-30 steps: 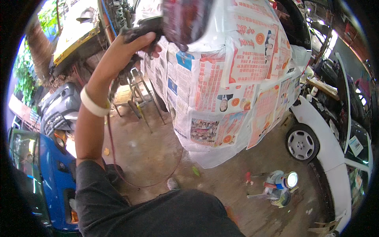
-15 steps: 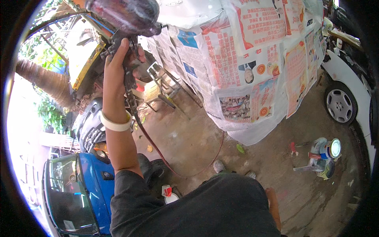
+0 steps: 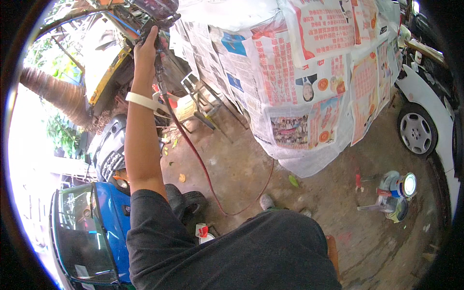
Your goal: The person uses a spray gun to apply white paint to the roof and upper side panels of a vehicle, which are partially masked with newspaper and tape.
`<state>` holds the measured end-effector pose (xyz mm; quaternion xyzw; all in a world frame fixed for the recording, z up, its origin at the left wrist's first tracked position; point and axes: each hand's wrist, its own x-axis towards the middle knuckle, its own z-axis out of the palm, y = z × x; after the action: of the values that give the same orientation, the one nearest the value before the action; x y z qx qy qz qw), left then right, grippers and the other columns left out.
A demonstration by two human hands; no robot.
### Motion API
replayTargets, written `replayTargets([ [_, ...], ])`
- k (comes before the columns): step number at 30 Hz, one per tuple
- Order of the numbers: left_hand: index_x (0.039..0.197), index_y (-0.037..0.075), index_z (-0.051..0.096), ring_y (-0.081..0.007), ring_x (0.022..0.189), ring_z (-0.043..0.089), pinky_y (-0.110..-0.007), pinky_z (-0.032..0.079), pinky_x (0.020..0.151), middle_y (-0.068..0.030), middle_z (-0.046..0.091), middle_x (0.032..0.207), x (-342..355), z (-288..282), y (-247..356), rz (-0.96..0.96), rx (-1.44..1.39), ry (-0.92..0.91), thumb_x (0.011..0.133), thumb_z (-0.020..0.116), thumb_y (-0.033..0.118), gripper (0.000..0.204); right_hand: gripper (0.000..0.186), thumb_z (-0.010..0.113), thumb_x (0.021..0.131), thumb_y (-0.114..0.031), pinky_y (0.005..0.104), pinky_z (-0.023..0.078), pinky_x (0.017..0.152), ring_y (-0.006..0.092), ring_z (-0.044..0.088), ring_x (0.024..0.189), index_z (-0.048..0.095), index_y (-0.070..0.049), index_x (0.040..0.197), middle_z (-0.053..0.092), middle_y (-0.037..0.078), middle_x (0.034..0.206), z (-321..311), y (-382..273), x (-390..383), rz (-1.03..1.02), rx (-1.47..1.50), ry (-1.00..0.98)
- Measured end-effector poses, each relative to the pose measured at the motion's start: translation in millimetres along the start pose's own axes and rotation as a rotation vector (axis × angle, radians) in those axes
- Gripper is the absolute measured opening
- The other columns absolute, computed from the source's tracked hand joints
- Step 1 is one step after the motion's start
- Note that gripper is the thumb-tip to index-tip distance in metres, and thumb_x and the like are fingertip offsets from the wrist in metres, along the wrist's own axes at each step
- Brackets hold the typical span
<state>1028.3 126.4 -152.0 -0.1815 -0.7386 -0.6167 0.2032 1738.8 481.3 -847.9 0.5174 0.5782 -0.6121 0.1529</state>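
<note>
My left hand (image 3: 147, 44) is raised far out at the upper left, its fingers closed round the handle of a spray gun (image 3: 160, 7). Dark paint crusts the gun, and its cup runs partly out of the top of the picture. From the handle a reddish air hose (image 3: 197, 153) loops down over the ground. To the right of the gun stands a large shape covered in newspaper sheets (image 3: 285, 87) and pale film, apart from my hand. On the right, a strip of my right arm (image 3: 332, 251) shows beside my dark shirt; the right hand is out of sight.
At the right is a white car with a silver wheel (image 3: 416, 129). Paint cans (image 3: 405, 186) stand on the ground near it. A blue vehicle (image 3: 110, 227) sits at lower left, near a tire (image 3: 194, 202). A small stool (image 3: 200, 99) stands beside the papered shape.
My left hand and the spray gun have moved farther away and upward, so less of the cup shows. The hose has been drawn along with them.
</note>
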Motion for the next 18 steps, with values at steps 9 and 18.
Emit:
replayTargets([
  [9,0.101,0.007,0.07,-0.0108,0.067,0.066,-0.024,0.045,0.051,-0.0039,0.072,0.079,-18.8,0.1,35.5,0.044,0.043,-0.077,0.099,0.067,0.036,0.03,0.02,0.068,0.095,-0.024,0.0393,0.049,0.039,0.0268,0.06,0.048,0.058,-0.008,0.099,0.059,0.011,0.074,8.2,-6.7,15.7,-0.053,-0.013,-0.037],
  [18,0.112,0.006,0.068,-0.0085,0.073,0.066,-0.02,0.045,0.051,-0.0062,0.074,0.09,-64.2,8.9,111.0,0.118,-0.031,-0.36,0.105,0.056,0.044,0.04,0.019,0.069,0.086,-0.026,0.0454,0.052,0.072,0.0308,0.066,0.081,0.067,-0.009,0.094,0.067,0.011,0.086,18.7,64.7,95.1,-0.319,-0.511,-0.087],
])
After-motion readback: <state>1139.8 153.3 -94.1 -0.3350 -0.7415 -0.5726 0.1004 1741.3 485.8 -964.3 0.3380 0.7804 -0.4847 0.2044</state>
